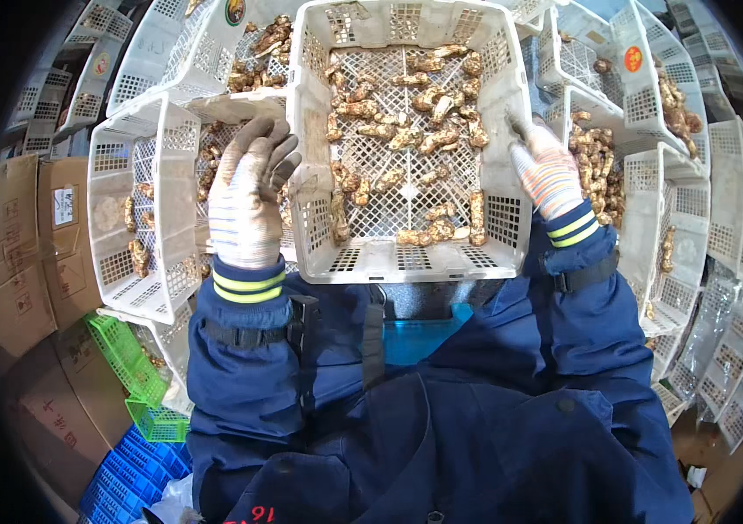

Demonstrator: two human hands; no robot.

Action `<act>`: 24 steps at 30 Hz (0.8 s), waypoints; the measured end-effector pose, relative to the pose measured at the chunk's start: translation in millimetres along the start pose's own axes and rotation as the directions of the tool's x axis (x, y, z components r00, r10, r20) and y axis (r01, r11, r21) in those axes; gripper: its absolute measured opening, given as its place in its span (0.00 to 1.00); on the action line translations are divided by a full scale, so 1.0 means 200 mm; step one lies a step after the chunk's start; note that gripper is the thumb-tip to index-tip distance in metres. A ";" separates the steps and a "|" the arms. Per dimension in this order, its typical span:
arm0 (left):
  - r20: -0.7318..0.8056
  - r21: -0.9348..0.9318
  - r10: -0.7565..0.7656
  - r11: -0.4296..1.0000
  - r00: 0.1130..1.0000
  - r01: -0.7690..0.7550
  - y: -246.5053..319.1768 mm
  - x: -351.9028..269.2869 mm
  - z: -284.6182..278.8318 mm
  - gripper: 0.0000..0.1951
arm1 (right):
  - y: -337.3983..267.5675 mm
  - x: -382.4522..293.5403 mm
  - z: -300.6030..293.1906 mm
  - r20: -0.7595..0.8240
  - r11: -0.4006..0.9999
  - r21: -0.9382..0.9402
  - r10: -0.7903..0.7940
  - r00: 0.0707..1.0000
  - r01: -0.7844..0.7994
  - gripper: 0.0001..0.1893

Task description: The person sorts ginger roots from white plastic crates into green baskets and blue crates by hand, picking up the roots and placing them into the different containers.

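Observation:
A white plastic crate (410, 265) stands in front of me, its floor strewn with brown and cream mushrooms (404, 137) that look like matsutake. My left hand (253, 183), in a striped knit glove with dirty grey fingers, is beside the crate's left wall, fingers apart and slightly curled, with nothing in it. At the right wall is my right hand (545, 160) in a matching glove, its fingertips close to the outer side; whether they grip the wall cannot be told. More mushrooms (597, 167) fill a crate just beyond my right hand.
White crates (165, 196) with some mushrooms crowd the left side, and others (666, 242) line the right. Cardboard boxes (60, 242) stand at far left. Below them are a green crate (129, 357) and stacked blue crates (139, 465). A blue object (414, 337) lies between my legs.

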State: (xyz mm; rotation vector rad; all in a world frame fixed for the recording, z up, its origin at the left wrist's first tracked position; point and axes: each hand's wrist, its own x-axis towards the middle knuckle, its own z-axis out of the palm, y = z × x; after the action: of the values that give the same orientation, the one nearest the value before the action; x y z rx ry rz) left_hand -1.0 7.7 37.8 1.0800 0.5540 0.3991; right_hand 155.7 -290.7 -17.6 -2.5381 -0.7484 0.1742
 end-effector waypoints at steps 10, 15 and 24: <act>0.022 0.103 -0.163 0.982 0.986 0.160 -0.10 0.06 -0.12 0.19 | 0.00 0.22 0.52 0.727 0.980 -0.146 0.012 0.686 0.137 0.21; 0.143 0.358 -0.254 0.914 0.956 0.190 -0.11 0.03 -0.08 0.15 | -0.10 0.15 0.64 0.625 0.907 -0.378 0.398 0.671 -0.185 0.25; 0.280 0.547 -0.396 0.815 0.874 0.194 -0.18 -0.03 -0.02 0.16 | -0.59 0.07 0.11 0.407 0.920 0.391 -0.203 0.891 0.031 0.16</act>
State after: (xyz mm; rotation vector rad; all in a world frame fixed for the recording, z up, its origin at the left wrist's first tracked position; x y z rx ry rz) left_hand -6.3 -7.3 5.4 1.5031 0.4753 -0.2648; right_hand 105.2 -187.9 21.4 -2.0927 -0.9338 0.7964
